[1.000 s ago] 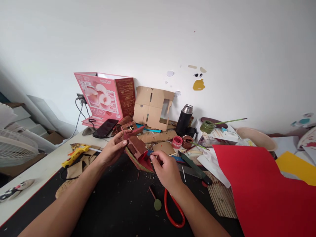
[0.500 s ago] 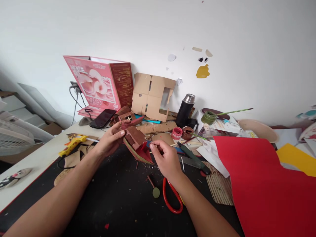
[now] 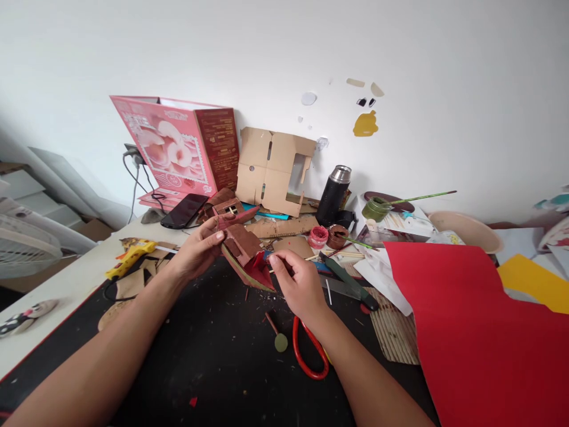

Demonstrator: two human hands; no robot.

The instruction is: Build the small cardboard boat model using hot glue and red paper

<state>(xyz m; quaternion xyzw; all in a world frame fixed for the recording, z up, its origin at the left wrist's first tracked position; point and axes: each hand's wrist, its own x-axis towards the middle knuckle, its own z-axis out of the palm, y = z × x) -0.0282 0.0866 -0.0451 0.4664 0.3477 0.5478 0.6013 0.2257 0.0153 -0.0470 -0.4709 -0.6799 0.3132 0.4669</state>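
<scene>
A small brown and red model boat (image 3: 240,244), with a cabin on top and a greenish hull edge, is tilted above the black mat. My left hand (image 3: 198,249) grips its left end, thumb on the near side. At the boat's other end, my right hand (image 3: 299,283) is closed in a pinch beside a folded red piece (image 3: 258,263) inside the hull. Whatever those fingertips hold is too small to make out. Below lie a green disc with a brown stick (image 3: 280,342) and a red scissor handle (image 3: 315,375), partly hidden by my right forearm.
A yellow glue gun (image 3: 133,256) lies left. Behind stand a pink box (image 3: 178,148), cut cardboard (image 3: 280,166), a black flask (image 3: 333,194) and paint jars (image 3: 318,237). A green-handled knife (image 3: 344,276) and a large red sheet (image 3: 480,332) are on the right.
The model boat has shifted very slightly in my left hand's grip. My right hand stays pinched at its end, almost unmoved. The whole view has moved a little.
</scene>
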